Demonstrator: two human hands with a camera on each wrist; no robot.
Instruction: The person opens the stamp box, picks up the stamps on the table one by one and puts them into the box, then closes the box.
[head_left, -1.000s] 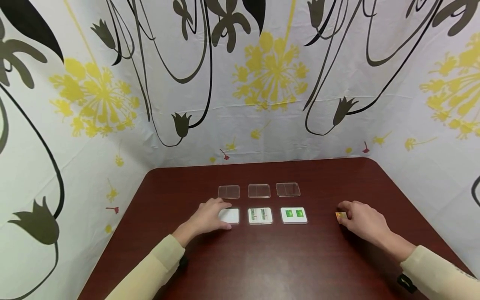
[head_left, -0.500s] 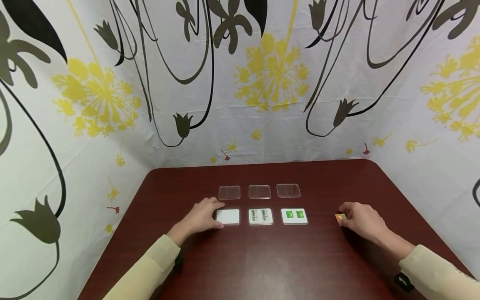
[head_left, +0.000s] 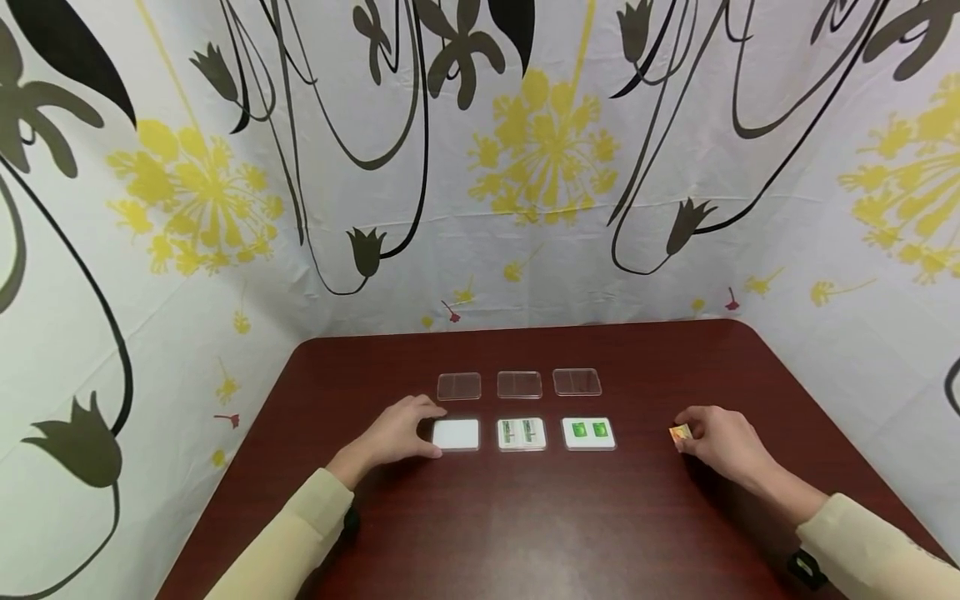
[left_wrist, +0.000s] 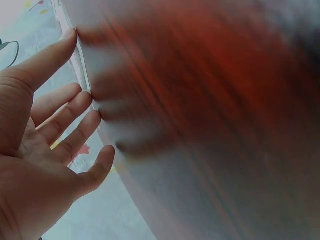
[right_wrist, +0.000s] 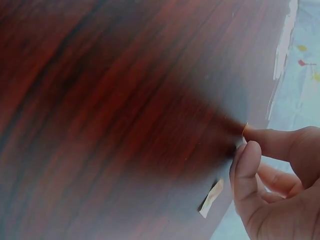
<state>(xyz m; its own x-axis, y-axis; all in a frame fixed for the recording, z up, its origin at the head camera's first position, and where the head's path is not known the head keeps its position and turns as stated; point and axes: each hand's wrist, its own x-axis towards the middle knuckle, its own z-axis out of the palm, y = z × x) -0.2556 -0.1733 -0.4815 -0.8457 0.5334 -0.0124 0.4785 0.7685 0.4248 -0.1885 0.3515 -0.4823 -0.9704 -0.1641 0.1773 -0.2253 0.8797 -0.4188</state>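
Note:
My left hand (head_left: 392,433) lies beside a flat case with a plain white face (head_left: 456,434), its thumb and fingers spread near the left side. In the left wrist view its fingers (left_wrist: 80,135) are apart, with nothing between them. At the table's right, my right hand (head_left: 726,440) pinches a small orange-and-yellow square piece (head_left: 679,433) between thumb and forefinger. A thin edge (right_wrist: 244,131) shows at those fingertips in the right wrist view, and a pale strip (right_wrist: 211,198) lies on the table below the thumb.
Right of the white case lie a case with grey-green print (head_left: 521,433) and one with two green squares (head_left: 588,433). Behind them sit three transparent lids (head_left: 519,384) in a row. The dark red table (head_left: 525,517) ends at a patterned cloth wall (head_left: 540,275).
My left hand has drawn back leftward from the white case, uncovering its left part. The right hand stays almost still, with slightly more of the orange piece showing.

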